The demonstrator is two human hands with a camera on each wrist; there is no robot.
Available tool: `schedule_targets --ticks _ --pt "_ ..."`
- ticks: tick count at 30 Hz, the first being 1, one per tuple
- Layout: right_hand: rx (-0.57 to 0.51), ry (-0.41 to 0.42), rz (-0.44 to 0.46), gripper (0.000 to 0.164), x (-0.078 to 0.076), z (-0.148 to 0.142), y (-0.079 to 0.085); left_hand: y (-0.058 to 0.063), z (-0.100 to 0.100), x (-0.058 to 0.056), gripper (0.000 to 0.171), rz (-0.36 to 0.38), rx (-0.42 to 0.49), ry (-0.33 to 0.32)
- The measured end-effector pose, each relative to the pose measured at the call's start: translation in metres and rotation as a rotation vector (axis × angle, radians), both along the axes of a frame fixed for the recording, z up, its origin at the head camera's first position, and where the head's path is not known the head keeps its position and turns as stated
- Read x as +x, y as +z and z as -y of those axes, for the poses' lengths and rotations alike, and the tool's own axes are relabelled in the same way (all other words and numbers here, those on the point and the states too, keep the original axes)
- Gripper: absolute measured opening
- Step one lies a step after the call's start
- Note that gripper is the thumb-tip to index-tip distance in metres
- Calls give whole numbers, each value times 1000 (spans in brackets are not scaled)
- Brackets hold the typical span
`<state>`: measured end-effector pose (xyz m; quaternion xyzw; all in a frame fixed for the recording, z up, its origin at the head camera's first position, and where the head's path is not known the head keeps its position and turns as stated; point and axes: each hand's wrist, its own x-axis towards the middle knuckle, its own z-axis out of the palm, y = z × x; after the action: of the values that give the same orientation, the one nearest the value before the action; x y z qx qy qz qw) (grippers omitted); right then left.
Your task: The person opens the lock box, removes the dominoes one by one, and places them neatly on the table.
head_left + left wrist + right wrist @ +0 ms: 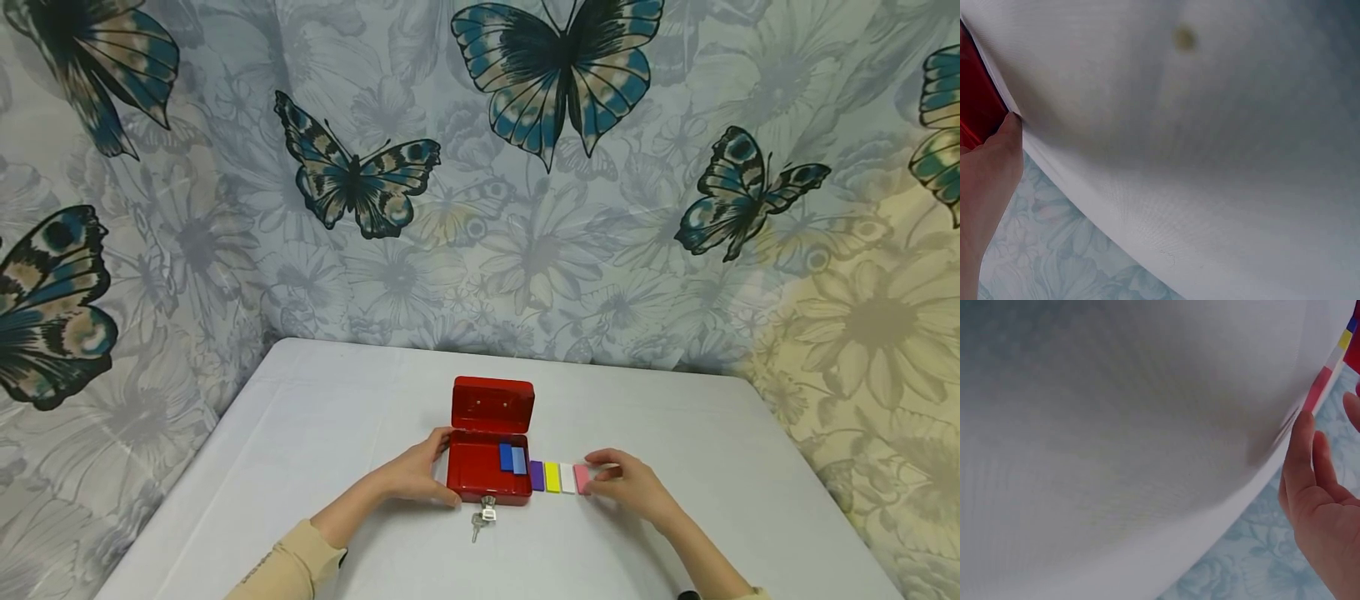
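Left hand [414, 473] grips red box [471, 477], well in from far edge of table [352, 392]; right hand [632, 487], fingers unclenched, touches pink tile [581, 479]; two blue tiles [506, 457] inside, apparently leaving pink, purple tile [537, 476], yellow tile [552, 477], white tile [567, 479].

Red box [472, 477], lid [492, 406] up; four tiles [552, 477] alongside.
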<state>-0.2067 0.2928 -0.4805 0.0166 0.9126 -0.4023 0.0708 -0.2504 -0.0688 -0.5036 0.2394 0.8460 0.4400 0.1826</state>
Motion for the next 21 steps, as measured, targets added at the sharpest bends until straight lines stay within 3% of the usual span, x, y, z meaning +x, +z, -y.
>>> schedule_targets --ticks 7,14,21 --pt "-50 -74 41 39 0 1 3 1 0 1 101 6 1 -2" --pt "-113 -102 58 37 -1 2 3 2 2 1 98 22 50 -12" --pt "-233 -113 93 36 0 2 5 2 1 1 100 15 30 -10"
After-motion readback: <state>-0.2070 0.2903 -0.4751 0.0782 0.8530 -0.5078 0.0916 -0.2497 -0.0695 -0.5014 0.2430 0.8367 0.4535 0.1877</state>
